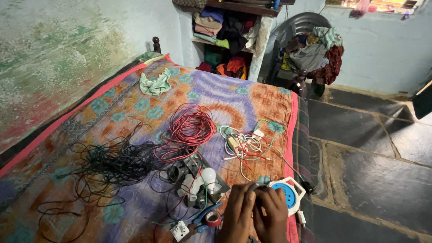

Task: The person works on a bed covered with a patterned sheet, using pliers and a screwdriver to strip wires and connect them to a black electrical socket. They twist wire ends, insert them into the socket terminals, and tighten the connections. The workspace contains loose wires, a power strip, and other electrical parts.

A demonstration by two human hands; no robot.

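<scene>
At the near edge of the bed (135,96), both your hands meet over a small dark roll, seemingly tape or a short piece of cable (257,185). Your left hand (237,217) and right hand (273,216) are curled tight together, fingers pinching the same piece from either side, likely so that one steadies it while the other works at it; what exactly is gripped beneath the fingers is too hidden to tell.

Just beside your right hand, touching the bed's pink border, lies a white extension reel with a blue face (289,192), close enough to reach without shifting. To your left sit a white bulb (208,174) on a grey holder, a red tape roll (213,218), blue-handled pliers (205,214) and a white switch plate (180,231), grouped near as working tools.

Farther up the patterned sheet, wires are kept in separate heaps: a red coil (191,127), a loose black tangle (112,162) and a white-and-green bundle (245,145).
</scene>
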